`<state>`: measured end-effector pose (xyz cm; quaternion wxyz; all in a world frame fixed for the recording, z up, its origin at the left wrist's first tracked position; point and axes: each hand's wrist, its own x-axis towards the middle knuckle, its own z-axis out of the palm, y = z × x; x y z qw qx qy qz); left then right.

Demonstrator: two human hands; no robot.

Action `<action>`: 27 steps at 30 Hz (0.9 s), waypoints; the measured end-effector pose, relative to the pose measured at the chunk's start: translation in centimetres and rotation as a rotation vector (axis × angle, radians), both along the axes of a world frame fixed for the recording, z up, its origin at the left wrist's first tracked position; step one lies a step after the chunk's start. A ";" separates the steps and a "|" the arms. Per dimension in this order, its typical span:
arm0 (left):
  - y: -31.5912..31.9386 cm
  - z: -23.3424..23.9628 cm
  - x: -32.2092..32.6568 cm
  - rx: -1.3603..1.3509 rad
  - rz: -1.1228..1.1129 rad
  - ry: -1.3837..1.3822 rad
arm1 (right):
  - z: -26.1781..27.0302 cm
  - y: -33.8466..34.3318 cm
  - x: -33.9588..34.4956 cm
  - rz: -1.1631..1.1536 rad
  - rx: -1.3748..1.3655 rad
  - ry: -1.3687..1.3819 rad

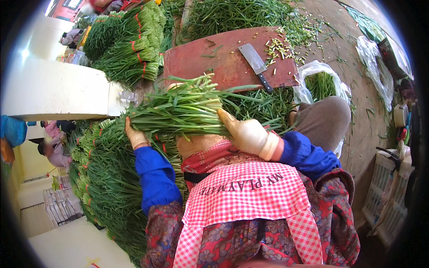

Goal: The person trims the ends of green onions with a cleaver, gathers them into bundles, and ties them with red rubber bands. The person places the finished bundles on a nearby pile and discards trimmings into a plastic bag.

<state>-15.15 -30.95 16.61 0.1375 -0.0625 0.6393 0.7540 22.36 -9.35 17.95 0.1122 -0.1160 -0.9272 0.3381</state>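
Note:
I hold a loose bunch of long green stalks, likely garlic chives (177,114), crosswise above my lap. My left hand (135,135) grips the leafy end. At the pale cut end, my right hand (251,134), in a whitish glove, closes around the stems. Just beyond the bunch lies a worn red board (201,65), with a cleaver (253,58) resting flat on it, its black handle towards me. Short trimmed stem ends (278,48) are scattered to the right of the blade. Most of my left palm is hidden by leaves.
Stacked bundles tied with red bands (134,43) rise at the upper left; more bundles (110,174) lie along my left. Loose greens (241,16) heap behind the board. A plastic bag of greens (320,82) stands by my knee, a white crate (385,187) farther right. Other people sit in the left background.

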 end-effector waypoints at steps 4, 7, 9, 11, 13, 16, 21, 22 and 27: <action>1.8 -0.8 0.2 -0.008 -0.145 0.088 | 1.5 -0.5 3.4 -0.048 0.076 -0.097; 3.4 -1.5 -0.6 0.167 -0.209 -0.007 | 2.3 -0.5 5.4 -0.039 0.124 -0.152; 4.4 -1.7 -1.1 0.152 -0.201 0.017 | 2.8 -0.5 6.4 -0.063 0.144 -0.147; 5.2 -2.0 -1.2 0.154 -0.151 0.034 | 3.4 -0.3 7.6 -0.074 0.134 -0.140; 5.4 -1.6 -1.4 0.163 -0.147 -0.004 | 4.2 0.3 9.1 -0.066 0.088 -0.153; 4.7 0.2 -2.3 0.153 -0.092 0.037 | 5.4 2.3 11.9 -0.181 0.034 -0.101; 3.8 4.3 -2.7 0.348 -0.060 0.160 | 4.7 5.1 12.7 0.039 0.044 -0.310; 4.0 5.1 -2.1 0.433 -0.142 0.150 | 4.2 5.6 11.4 0.071 0.088 -0.201; 6.4 8.7 4.3 0.530 -0.342 0.260 | 2.4 8.3 -0.8 -0.097 -0.250 0.276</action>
